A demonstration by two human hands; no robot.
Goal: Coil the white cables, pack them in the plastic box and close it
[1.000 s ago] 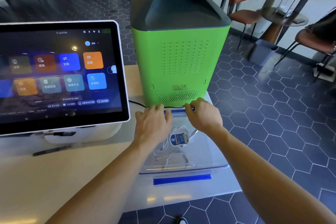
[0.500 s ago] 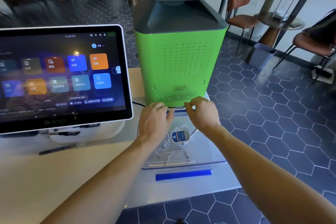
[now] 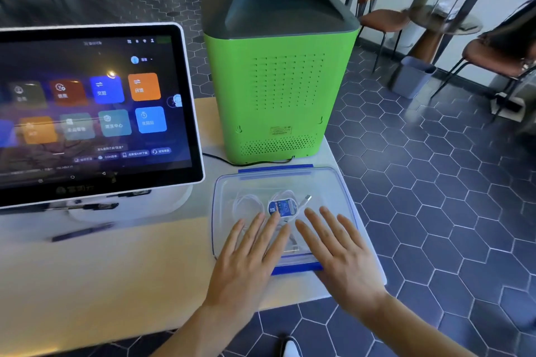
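Lid (image 3: 316, 185) sits on the box (image 3: 220, 229), cables (image 3: 246, 206) coiled inside under the clear plastic, one with a blue round tag (image 3: 282, 207) and a plug end showing just right of it. Box is on the table (image 3: 116, 269) corner, right in front of the green unit (image 3: 278, 87), beside the screen (image 3: 92, 104). Your left hand (image 3: 249, 258) is flat, fingers straight and spread, holding nothing, over the near left part of the lid; right hand (image 3: 339, 252) same, flat and spread, empty, over the near right part. Cannot tell if the palms actually press the lid or just hover. Far blue clasp (image 3: 275, 169) lies along the back edge, near blue clasp (image 3: 295, 269) shows between your hands at the front edge; looks like the step is seating the lid and latching the near side, though whether either clasp is locked is not clear. To do it well, press evenly with both palms near the front corners so the lid seats all round, then hook fingers under the near clasp and snap it down. Keep the box from sliding, it sits near the table edge. Watch no cable loop is caught under the rim before you latch.
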